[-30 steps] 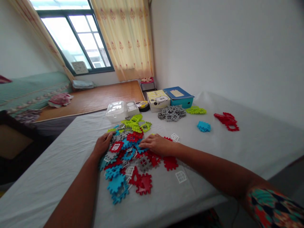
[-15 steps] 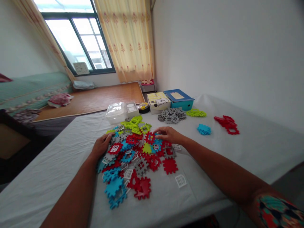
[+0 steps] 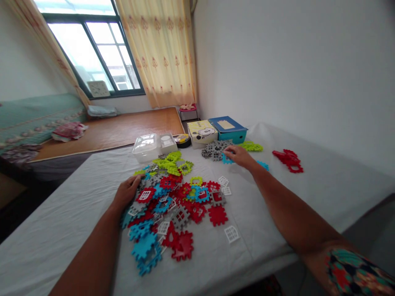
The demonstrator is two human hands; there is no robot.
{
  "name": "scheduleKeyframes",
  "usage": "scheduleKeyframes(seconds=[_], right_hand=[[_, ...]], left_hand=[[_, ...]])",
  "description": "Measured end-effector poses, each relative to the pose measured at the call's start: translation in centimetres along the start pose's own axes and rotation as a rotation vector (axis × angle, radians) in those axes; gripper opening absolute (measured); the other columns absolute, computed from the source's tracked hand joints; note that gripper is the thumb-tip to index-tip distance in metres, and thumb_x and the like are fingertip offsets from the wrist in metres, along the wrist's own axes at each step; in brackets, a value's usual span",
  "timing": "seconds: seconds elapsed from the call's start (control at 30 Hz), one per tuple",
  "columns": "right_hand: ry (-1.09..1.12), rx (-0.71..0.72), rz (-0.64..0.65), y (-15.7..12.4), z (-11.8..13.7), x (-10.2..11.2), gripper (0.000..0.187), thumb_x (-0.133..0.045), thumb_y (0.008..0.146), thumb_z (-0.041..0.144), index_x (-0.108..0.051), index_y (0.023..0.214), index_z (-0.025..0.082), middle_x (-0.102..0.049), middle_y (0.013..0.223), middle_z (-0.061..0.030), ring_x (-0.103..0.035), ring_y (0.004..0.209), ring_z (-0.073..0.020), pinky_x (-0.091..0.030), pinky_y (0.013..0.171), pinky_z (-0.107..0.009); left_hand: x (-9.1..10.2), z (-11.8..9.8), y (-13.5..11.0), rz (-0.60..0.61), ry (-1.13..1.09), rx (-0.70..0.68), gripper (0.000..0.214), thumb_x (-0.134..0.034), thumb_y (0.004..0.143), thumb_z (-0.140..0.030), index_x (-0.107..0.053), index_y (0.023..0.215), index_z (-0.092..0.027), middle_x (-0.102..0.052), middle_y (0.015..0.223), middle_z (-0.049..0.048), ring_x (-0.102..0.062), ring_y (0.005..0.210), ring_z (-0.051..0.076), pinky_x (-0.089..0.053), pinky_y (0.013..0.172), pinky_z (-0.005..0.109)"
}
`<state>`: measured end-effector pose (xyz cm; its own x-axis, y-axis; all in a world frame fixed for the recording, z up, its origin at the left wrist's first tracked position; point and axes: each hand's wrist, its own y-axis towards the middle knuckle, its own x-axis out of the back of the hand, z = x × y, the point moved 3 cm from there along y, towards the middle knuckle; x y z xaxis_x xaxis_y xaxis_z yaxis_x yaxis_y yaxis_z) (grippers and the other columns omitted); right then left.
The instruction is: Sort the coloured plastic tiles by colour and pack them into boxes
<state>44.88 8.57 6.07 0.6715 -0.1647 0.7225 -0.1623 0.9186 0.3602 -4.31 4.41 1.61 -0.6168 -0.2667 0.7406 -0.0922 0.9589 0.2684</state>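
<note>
My right hand [image 3: 241,157] is closed on a blue interlocking tile [image 3: 227,158], pinched at the fingertips just above the cloth. The tile is near the front edge of a heap of grey tiles [image 3: 212,151]. My left hand [image 3: 128,189] lies with extended fingers at the left edge of a mixed pile of plastic tiles, touching it. In that pile are red tiles [image 3: 217,215], blue tiles [image 3: 145,245], yellow-green tiles [image 3: 168,165] and small white window pieces [image 3: 231,234]. Another blue tile [image 3: 263,165] is partly hidden behind my right wrist.
Separate groups of yellow-green tiles [image 3: 251,146] and red tiles [image 3: 289,160] lie to the right. At the back stand a clear plastic box [image 3: 145,147], a black round tin [image 3: 183,141], a yellow box [image 3: 202,132] and a blue box [image 3: 228,129], all on the white cloth [image 3: 259,230].
My right hand has moved from the mixed pile up and to the right, carrying a blue tile. My left hand keeps its place by the pile. The view has shifted slightly.
</note>
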Motion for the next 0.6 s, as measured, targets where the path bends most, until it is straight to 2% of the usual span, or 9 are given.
scheduleKeyframes(seconds=[0.07,0.13,0.2,0.27,0.33,0.37,0.47,0.53,0.6], right_hand=[[-0.201,-0.122,-0.022,-0.1,-3.2,3.3,0.029,-0.052,0.085,0.037,-0.072,0.081,0.016,-0.070,0.077,-0.0055,-0.059,0.069,-0.0160,-0.040,0.061,-0.024],[-0.335,-0.240,0.038,-0.7,-5.9,5.7,0.032,-0.051,0.085,0.038,-0.072,0.075,0.017,-0.069,0.073,-0.0056,-0.059,0.067,-0.0165,-0.038,0.059,-0.025],[-0.399,-0.298,0.073,-1.3,-7.4,6.8,0.034,-0.050,0.086,0.040,-0.073,0.076,0.018,-0.070,0.074,-0.0061,-0.060,0.067,-0.0170,-0.039,0.059,-0.025],[-0.405,-0.259,0.031,-1.4,-6.8,6.5,0.033,-0.050,0.087,0.041,-0.073,0.080,0.018,-0.072,0.081,-0.0076,-0.062,0.074,-0.0182,-0.042,0.065,-0.026],[-0.298,-0.128,-0.003,-1.3,-4.3,4.6,0.028,-0.053,0.086,0.039,-0.073,0.089,0.018,-0.072,0.091,-0.0086,-0.063,0.083,-0.0190,-0.045,0.073,-0.028],[-0.196,-0.043,0.030,-1.3,-2.5,3.0,0.028,-0.055,0.086,0.038,-0.072,0.094,0.017,-0.072,0.095,-0.0086,-0.063,0.085,-0.0188,-0.046,0.075,-0.028],[0.114,0.246,0.321,-2.5,4.1,-2.4,0.036,-0.062,0.083,0.044,-0.068,0.107,0.018,-0.071,0.100,-0.0074,-0.064,0.086,-0.0174,-0.049,0.077,-0.029],[0.138,0.428,0.477,-4.2,8.0,-5.2,0.049,-0.070,0.076,0.049,-0.065,0.115,0.019,-0.069,0.106,-0.0084,-0.063,0.093,-0.0197,-0.049,0.083,-0.032],[0.054,0.553,0.512,-5.9,10.6,-6.9,0.063,-0.076,0.069,0.050,-0.061,0.123,0.020,-0.066,0.113,-0.0110,-0.060,0.104,-0.0239,-0.046,0.090,-0.037]], left_hand=[[0.1,0.0,0.1,-0.009,0.004,-0.007,0.058,-0.040,0.079,-0.058,-0.072,0.106,-0.018,-0.069,0.116,0.0071,-0.061,0.112,0.026,-0.043,0.102,0.035],[0.2,-0.1,0.1,-0.013,0.004,-0.015,0.058,-0.040,0.078,-0.059,-0.072,0.104,-0.018,-0.070,0.116,0.0069,-0.061,0.112,0.026,-0.043,0.102,0.035],[0.3,-0.2,0.1,-0.010,0.003,-0.017,0.058,-0.041,0.078,-0.059,-0.073,0.103,-0.018,-0.070,0.116,0.0072,-0.061,0.111,0.026,-0.043,0.102,0.036],[0.4,-0.4,0.0,-0.009,0.002,-0.015,0.057,-0.041,0.079,-0.059,-0.073,0.103,-0.018,-0.070,0.116,0.0068,-0.061,0.112,0.026,-0.043,0.102,0.036],[0.4,-0.5,-0.1,-0.011,-0.001,-0.012,0.056,-0.041,0.079,-0.059,-0.073,0.103,-0.019,-0.070,0.116,0.0061,-0.061,0.112,0.026,-0.043,0.102,0.036],[0.4,-0.6,-0.2,-0.011,-0.005,-0.009,0.056,-0.041,0.079,-0.059,-0.073,0.103,-0.019,-0.070,0.116,0.0059,-0.061,0.112,0.026,-0.043,0.102,0.036],[0.3,-0.7,-0.3,-0.008,-0.011,-0.001,0.057,-0.040,0.080,-0.058,-0.072,0.105,-0.018,-0.070,0.117,0.0067,-0.060,0.112,0.025,-0.042,0.103,0.036],[0.2,-0.7,-0.3,0.000,-0.004,-0.001,0.056,-0.040,0.081,-0.057,-0.072,0.105,-0.017,-0.069,0.117,0.0073,-0.060,0.112,0.025,-0.042,0.103,0.037],[0.2,-0.6,-0.2,0.005,0.006,-0.005,0.055,-0.039,0.081,-0.056,-0.072,0.105,-0.017,-0.069,0.117,0.0072,-0.060,0.113,0.025,-0.042,0.103,0.037]])
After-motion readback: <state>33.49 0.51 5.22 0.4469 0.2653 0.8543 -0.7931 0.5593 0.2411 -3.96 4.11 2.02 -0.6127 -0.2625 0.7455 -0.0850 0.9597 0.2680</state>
